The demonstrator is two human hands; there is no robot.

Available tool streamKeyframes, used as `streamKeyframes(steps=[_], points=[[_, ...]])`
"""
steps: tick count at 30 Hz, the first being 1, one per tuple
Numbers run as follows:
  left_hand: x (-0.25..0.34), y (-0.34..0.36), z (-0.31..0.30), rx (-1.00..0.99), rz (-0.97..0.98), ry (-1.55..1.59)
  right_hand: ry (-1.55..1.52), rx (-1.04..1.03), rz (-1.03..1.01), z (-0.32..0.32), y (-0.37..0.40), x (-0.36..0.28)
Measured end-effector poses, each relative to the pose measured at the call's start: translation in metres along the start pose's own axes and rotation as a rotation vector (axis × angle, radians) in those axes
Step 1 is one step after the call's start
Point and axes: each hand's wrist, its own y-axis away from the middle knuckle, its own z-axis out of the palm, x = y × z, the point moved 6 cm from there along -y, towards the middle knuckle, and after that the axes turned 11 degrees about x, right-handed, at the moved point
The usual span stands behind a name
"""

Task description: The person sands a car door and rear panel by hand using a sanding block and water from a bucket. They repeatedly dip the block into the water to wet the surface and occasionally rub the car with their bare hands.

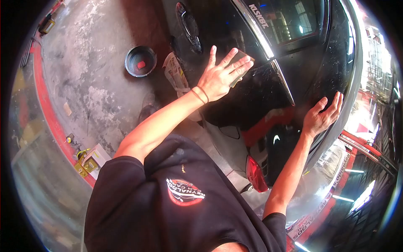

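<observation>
My left hand (222, 75) lies on the black side panel of a car (235, 109), below the chrome window trim (258, 29). Under its fingers is a flat olive-brown pad (236, 82) that looks like sandpaper; its edges show around the fingers, which press it to the paint. The thumb side sticks out, apart from the pad. My right hand (322, 117) rests on the upper bodywork near the rear window edge, fingers slightly apart, with nothing visible in it. The door handle (189, 27) is beyond my left hand, and the red tail light (256, 174) is nearer to me.
A dark bucket (140, 61) with a red item inside stands on the concrete floor. Printed paper (175, 71) hangs beside the car's lower side. Yellow items and a white box (97, 157) sit by a red floor stripe (50, 117). A shoe (147, 108) shows below my arm.
</observation>
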Motion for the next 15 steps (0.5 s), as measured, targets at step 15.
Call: streamKeyframes(steps=[15], points=[[-0.015,-0.072,0.000,0.054,-0.233,-0.315,0.028,-0.002,0.004,0.002,0.000,0.000]])
